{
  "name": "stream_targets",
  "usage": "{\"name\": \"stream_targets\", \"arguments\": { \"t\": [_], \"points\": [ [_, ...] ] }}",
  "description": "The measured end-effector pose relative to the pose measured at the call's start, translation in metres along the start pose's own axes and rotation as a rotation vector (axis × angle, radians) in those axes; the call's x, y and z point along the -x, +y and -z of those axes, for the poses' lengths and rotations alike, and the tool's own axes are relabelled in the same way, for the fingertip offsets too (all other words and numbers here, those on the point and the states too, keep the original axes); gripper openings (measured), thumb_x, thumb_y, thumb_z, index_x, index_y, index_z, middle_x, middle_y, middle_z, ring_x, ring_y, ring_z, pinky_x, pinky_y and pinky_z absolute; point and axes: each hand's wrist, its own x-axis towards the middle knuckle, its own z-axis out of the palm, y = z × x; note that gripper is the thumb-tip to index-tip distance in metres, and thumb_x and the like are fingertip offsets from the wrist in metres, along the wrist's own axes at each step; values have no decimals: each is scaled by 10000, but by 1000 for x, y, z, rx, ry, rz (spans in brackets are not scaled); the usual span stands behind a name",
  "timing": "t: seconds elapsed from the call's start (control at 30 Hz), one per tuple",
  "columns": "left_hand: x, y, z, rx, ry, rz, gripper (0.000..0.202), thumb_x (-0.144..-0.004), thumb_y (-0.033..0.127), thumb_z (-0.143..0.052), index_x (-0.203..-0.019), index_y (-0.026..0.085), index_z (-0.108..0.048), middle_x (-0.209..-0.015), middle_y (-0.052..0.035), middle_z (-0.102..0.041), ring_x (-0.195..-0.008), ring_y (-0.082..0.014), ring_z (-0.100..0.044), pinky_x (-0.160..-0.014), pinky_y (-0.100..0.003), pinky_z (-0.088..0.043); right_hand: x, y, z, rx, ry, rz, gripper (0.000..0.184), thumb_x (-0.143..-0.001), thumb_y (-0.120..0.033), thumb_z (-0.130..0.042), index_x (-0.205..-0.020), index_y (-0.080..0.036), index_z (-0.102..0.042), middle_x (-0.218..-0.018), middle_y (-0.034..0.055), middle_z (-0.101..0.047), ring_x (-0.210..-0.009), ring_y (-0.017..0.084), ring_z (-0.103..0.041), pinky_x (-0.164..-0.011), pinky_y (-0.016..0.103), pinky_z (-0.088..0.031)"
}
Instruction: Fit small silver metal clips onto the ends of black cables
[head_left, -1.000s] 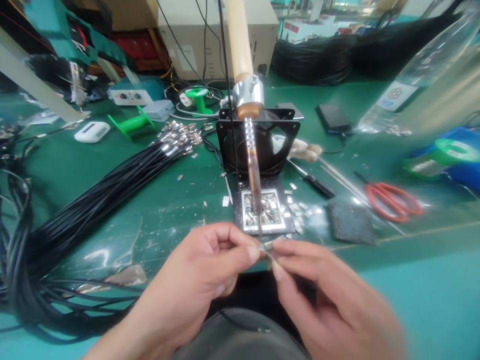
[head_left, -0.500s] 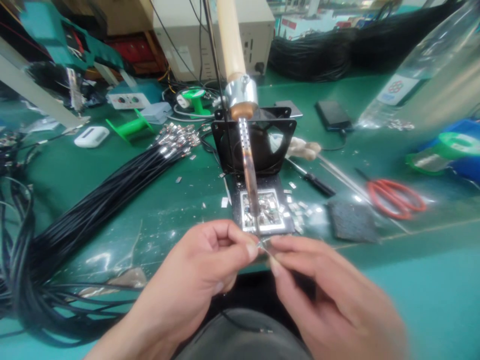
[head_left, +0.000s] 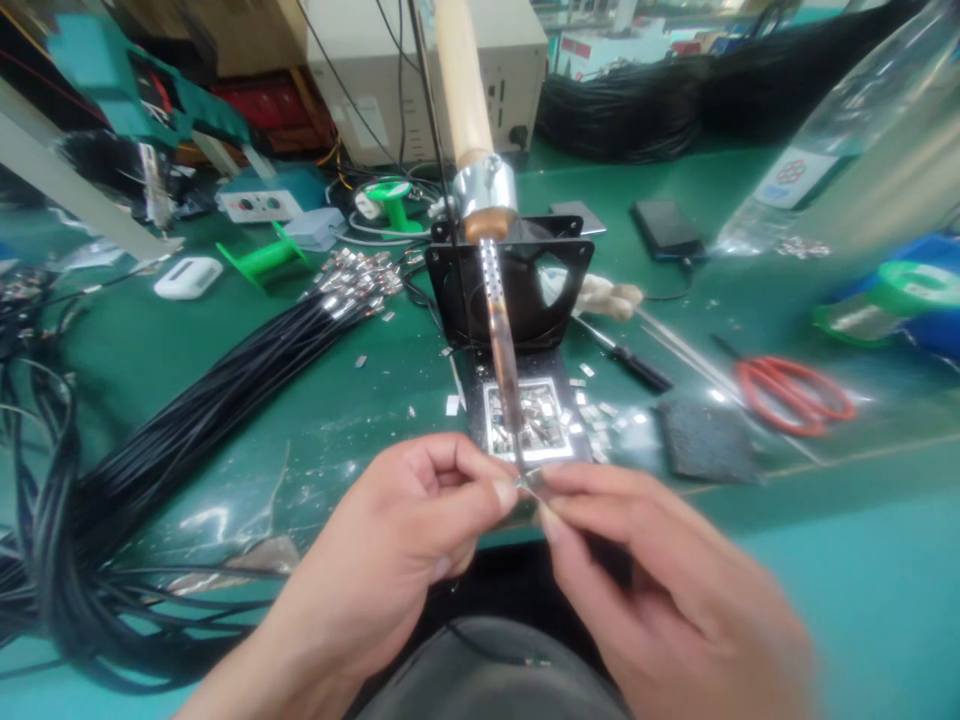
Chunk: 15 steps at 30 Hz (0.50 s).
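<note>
Left hand [head_left: 427, 510] pinching the near end of a tiny metal piece [head_left: 531, 482]; right hand [head_left: 652, 560] pinching what looks like thin wire [head_left: 535, 497] beside it, both under the soldering iron [head_left: 505, 365] tip. Joint done or not, I cannot tell (my fingers cover most of it). Left of my hands, a cable bundle [head_left: 217, 375], metal ends apparently fitted. Just beyond, a tray [head_left: 555, 453] of loose bits remains, partly blocked by the iron; fan [head_left: 455, 290] farther behind.
</note>
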Motion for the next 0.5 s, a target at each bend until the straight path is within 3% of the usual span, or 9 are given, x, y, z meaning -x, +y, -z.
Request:
{"name": "stream_targets", "arguments": {
  "t": [0.5],
  "points": [
    [0, 3, -2, -45, 31, -22, 214, -773, 244, -862, -681, 147, -695, -529, 75, -467, -449, -26, -261, -411, -172, -176, -4, 0, 0, -7, 12, -7, 150, -907, -72, -703, -893, -185, -800, -1001, 31, -853, -848, 113, -814, -896, 160, -659]
  ]
}}
